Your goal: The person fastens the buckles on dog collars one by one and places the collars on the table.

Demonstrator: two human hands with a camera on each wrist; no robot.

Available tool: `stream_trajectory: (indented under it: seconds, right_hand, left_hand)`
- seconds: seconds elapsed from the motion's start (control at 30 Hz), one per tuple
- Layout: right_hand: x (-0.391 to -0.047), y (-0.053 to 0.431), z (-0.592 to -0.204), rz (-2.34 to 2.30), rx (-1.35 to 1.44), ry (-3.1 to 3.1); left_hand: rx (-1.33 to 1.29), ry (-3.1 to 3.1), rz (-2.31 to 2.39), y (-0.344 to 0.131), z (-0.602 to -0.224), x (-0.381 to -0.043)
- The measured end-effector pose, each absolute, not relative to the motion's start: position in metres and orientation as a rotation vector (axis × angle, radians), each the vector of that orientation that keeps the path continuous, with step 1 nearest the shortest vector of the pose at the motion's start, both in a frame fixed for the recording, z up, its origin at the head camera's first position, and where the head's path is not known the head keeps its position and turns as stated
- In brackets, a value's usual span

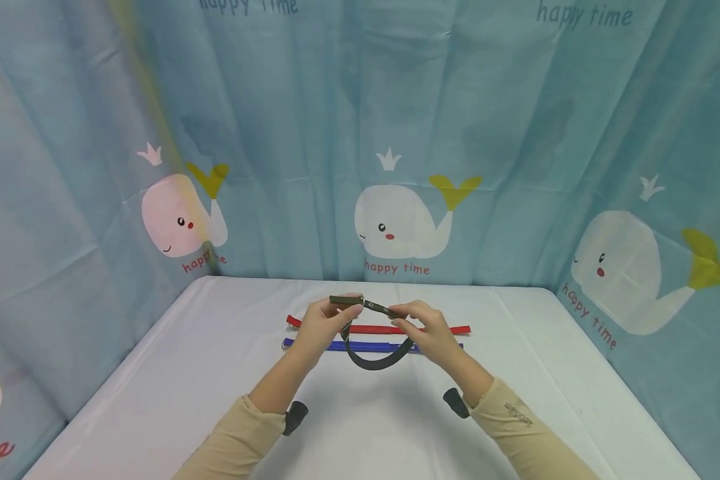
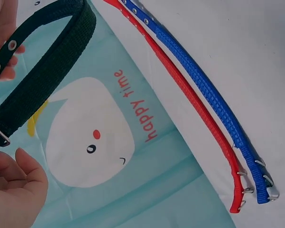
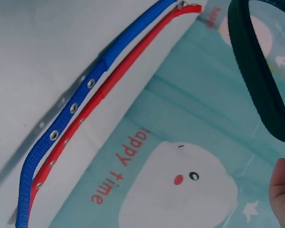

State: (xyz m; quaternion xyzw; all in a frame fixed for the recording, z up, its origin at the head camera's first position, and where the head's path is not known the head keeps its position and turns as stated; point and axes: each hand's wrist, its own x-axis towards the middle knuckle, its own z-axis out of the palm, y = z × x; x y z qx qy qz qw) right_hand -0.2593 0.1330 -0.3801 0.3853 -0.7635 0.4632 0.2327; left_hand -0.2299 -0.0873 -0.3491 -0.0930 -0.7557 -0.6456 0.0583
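A dark green pet collar is held up above the table, bent into a loop that hangs below the hands. My left hand pinches it by the metal buckle, where the strap passes through. Fingers of my right hand pinch the strap's eyelet part, to the right of the buckle. Two metal eyelets show on this strap in the left wrist view. Only a fingertip of the right hand shows in the right wrist view, under the dark green collar.
Behind the hands, a red collar and a blue collar lie stretched out side by side on the white table. Both have metal rings at one end and eyelets towards the other. A whale-print curtain surrounds the table's back and sides.
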Motion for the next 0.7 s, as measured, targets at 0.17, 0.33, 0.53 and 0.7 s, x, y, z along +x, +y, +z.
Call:
stream_trajectory:
  seconds: [0.17, 0.33, 0.53, 0.7]
  right_hand:
    - [-0.26, 0.127, -0.378, 1.271, 1.11, -2.076]
    - [-0.261, 0.134, -0.381, 1.246, 1.033, -2.136]
    - [-0.258, 0.142, -0.388, 1.29, 0.917, -2.248]
    - [-0.261, 0.142, -0.396, 1.352, 0.925, -2.265]
  left_hand:
    - [-0.243, -2.303, -1.955, -0.087, -0.351, -0.23]
    - [-0.179, -2.313, -1.948, -0.088, -0.35, -0.229]
    - [-0.205, -2.271, -1.945, -0.091, -0.345, -0.228]
    - [-0.206, -2.259, -1.954, -0.091, -0.346, -0.23]
